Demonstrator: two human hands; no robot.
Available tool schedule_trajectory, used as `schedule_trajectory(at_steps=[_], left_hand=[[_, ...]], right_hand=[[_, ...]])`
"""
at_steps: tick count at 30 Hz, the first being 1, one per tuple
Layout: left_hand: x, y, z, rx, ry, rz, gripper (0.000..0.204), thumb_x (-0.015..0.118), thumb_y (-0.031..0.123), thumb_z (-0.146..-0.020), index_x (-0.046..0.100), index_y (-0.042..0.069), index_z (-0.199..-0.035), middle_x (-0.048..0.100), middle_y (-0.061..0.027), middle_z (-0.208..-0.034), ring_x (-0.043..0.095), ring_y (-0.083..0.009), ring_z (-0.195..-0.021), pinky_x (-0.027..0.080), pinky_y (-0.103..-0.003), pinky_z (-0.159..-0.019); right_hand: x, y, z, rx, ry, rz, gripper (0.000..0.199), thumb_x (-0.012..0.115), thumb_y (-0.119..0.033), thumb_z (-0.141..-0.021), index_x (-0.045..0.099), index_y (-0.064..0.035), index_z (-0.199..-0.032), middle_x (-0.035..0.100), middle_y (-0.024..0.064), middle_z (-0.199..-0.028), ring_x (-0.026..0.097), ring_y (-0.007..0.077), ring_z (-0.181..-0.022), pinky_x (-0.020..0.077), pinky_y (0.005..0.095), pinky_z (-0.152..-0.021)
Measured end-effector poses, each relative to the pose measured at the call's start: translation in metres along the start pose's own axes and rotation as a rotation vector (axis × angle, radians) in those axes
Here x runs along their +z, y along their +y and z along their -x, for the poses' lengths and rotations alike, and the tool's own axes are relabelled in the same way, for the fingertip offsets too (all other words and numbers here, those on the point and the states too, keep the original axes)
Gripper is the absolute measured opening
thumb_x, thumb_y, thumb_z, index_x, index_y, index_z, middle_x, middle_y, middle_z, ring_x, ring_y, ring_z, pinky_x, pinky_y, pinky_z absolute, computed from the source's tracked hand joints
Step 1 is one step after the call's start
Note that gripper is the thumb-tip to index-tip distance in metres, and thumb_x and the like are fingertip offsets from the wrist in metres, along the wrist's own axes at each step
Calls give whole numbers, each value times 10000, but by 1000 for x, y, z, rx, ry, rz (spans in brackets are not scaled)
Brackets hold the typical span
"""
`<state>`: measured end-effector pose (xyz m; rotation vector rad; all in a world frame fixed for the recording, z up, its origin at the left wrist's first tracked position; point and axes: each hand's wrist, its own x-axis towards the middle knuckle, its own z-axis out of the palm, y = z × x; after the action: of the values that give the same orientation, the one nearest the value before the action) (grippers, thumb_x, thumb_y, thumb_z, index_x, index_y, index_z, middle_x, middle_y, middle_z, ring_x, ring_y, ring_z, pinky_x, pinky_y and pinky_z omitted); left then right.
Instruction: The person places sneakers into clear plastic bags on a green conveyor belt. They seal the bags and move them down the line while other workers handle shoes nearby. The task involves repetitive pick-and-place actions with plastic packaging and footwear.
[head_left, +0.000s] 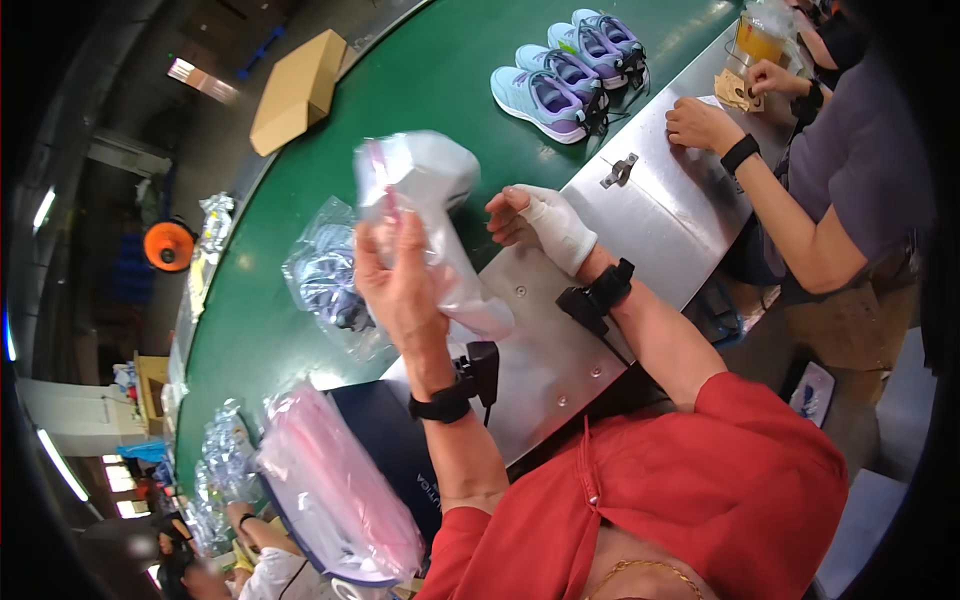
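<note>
The left hand (400, 285) grips a clear bagged shoe (425, 215) raised above the green belt (300, 200); the bandaged right hand (535, 220) hovers half-curled, holding nothing; bagging looks underway, needing that hand to steady the bag.

Contents of clear bag (425, 215) in left hand (400, 285): motion-blurred, possibly a pale shoe; bagged item (330, 275) on belt indistinct through plastic; co-worker's drink cup (760, 35) cut by top edge.
</note>
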<state>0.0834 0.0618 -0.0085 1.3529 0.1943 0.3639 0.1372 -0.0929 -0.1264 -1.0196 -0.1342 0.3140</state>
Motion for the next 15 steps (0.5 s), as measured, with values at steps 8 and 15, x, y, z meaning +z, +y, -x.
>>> schedule_trajectory(at_steps=[8,15], left_hand=[[-22,61,-2,-71,-155,454,271,521,151,-938,506,38,-1184,619,-108,-1059,641,-225,-874,553,-339,-718],[-11,71,53,36,-336,313,294,567,144,-921,490,38,-1185,618,-94,-1005,630,-177,-849,544,-308,-711]], right_hand=[[61,-77,47,-180,-365,165,624,594,-582,-831,560,-26,-1113,617,76,-941,616,145,-823,519,274,-715],[118,-103,72,-203,-418,457,347,601,-376,-897,593,-30,-872,552,10,-714,546,84,-646,442,230,-540]])
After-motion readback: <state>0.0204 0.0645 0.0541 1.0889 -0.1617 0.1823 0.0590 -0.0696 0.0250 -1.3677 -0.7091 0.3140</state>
